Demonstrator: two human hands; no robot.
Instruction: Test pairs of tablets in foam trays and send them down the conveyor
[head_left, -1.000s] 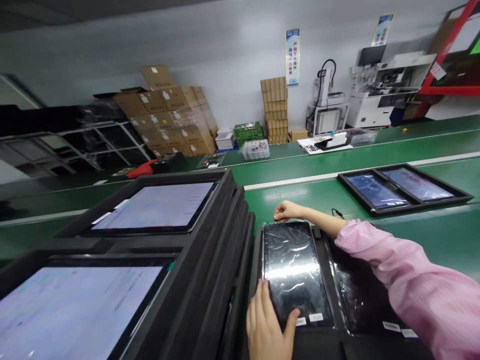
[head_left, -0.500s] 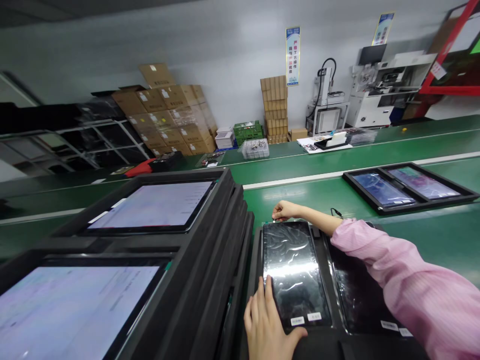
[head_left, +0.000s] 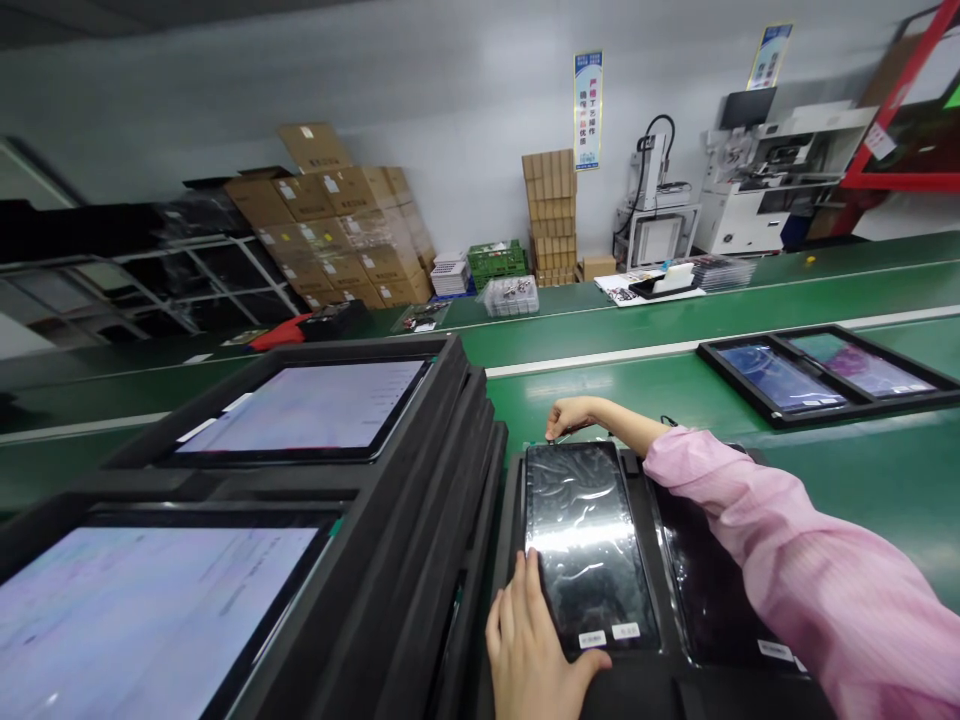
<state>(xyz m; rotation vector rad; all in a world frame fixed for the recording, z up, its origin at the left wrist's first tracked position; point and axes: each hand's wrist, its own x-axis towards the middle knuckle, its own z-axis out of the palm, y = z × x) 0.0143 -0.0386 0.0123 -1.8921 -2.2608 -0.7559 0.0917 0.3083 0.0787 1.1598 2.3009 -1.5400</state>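
A black display panel (head_left: 585,540) covered in shiny film lies in the left slot of a black foam tray (head_left: 660,680) on the green belt. My left hand (head_left: 529,650) rests flat on the panel's near left corner, fingers together and the thumb along the near edge. My right hand (head_left: 571,416), in a pink sleeve, reaches across to the panel's far left corner and pinches something thin there, which I cannot make out. A second dark panel (head_left: 712,590) fills the tray's right slot, partly hidden under my forearm.
A tall stack of black foam trays (head_left: 390,500) holding two pale-screened panels stands at my left. Another tray with two panels (head_left: 825,375) lies on the green conveyor (head_left: 675,390) at right. Cardboard boxes, crates and machines line the far wall.
My left hand slid a little toward me along the panel's near edge. My right hand stays pinched at the far corner. The tray on the belt at right has drifted rightward.
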